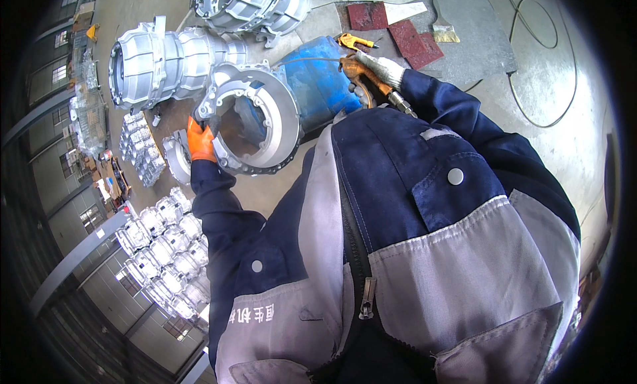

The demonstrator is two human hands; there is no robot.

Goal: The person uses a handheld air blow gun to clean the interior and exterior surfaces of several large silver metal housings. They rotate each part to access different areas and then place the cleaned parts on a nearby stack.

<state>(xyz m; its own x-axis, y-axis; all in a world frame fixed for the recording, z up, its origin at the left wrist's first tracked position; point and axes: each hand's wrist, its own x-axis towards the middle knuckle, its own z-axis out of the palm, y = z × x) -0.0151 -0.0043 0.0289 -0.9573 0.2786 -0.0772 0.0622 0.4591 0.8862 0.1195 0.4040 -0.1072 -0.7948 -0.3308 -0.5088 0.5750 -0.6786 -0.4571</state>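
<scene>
My left hand (pixel 200 140), in an orange glove, grips the rim of a ring-shaped cast metal housing (pixel 286 122) with a wide round opening. The housing stands against a blue drum (pixel 317 75), tilted so that its opening faces me. My right hand (pixel 373 69), in a white glove with stained orange fingers, is closed around an air tool with a silver hose fitting (pixel 399 103). From that hand a thin rod reaches left over the drum toward the housing. My fingers hide most of the tool's body. Beyond this hand lies a yellow air blow gun (pixel 356 42).
Larger metal housings (pixel 146 65) stand at the far left, with another (pixel 255 9) behind them. Stacked castings (pixel 166 251) fill the left side. Dark red abrasive sheets (pixel 415 44) and a paintbrush (pixel 443 24) lie on a grey sheet. A hose (pixel 512 99) loops across the floor at right.
</scene>
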